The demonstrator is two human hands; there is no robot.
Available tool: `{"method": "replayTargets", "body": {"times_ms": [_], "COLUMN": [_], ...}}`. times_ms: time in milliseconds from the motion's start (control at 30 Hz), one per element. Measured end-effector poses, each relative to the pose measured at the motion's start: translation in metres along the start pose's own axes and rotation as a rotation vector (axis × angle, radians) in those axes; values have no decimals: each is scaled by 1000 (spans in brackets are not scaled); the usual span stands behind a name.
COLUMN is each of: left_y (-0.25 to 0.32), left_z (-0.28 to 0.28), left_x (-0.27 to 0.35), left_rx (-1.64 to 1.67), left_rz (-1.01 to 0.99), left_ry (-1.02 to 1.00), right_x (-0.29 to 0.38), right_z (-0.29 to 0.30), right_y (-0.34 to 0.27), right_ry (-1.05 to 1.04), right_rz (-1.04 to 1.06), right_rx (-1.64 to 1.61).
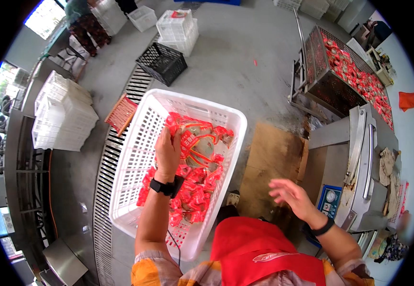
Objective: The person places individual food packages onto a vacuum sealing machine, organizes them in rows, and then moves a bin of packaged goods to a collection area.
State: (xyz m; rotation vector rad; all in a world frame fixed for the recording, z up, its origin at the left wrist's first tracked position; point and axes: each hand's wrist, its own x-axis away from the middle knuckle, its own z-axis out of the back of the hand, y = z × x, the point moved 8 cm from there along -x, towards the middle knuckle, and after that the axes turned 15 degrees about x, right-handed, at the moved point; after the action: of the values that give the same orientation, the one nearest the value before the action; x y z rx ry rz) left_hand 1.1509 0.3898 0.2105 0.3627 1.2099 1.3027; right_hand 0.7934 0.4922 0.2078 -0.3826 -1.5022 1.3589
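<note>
In the white plastic basket point(225, 116), my left hand point(167, 152) is at the left side of a red-and-clear plastic food package point(205, 146). My thumb and fingers close on its edge. The package bears printed writing, and its contents look pale behind the clear film. Below it in the basket lie several more red packages point(189, 200), heaped together. My right hand point(289, 198) hangs in the air to the right of the basket, fingers apart, with nothing in it. Nearest to it is a steel machine point(362, 161) with a curved handle and a gauge panel.
A black crate point(162, 64) and stacked white crates point(176, 30) stand beyond the basket. Along the left runs a floor drain grate point(103, 189), with a small red slatted stool point(121, 112) by it. A perforated metal cart point(321, 78) holds red packages. A person point(85, 26) stands far left.
</note>
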Motion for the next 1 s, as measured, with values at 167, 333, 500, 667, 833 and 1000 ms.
{"method": "replayTargets", "body": {"times_ms": [167, 333, 500, 667, 833, 1000], "left_y": [58, 96, 118, 139, 192, 288], "left_z": [46, 72, 62, 51, 18, -83], "left_x": [2, 18, 42, 64, 54, 49], "left_rx": [38, 45, 16, -88, -38, 40], "left_rz": [10, -2, 81, 48, -17, -119], "left_ry": [75, 99, 40, -1, -67, -278], "right_x": [-92, -148, -110, -123, -111, -22], "right_z": [-64, -145, -174, -193, -148, -45], "right_y": [-47, -61, -109, -81, -60, -45], "right_ry": [-169, -428, -698, -652, -484, -429], "right_rz": [80, -199, -52, 3, 139, 123], "right_rx": [-475, -837, -948, -975, -976, -1171]}}
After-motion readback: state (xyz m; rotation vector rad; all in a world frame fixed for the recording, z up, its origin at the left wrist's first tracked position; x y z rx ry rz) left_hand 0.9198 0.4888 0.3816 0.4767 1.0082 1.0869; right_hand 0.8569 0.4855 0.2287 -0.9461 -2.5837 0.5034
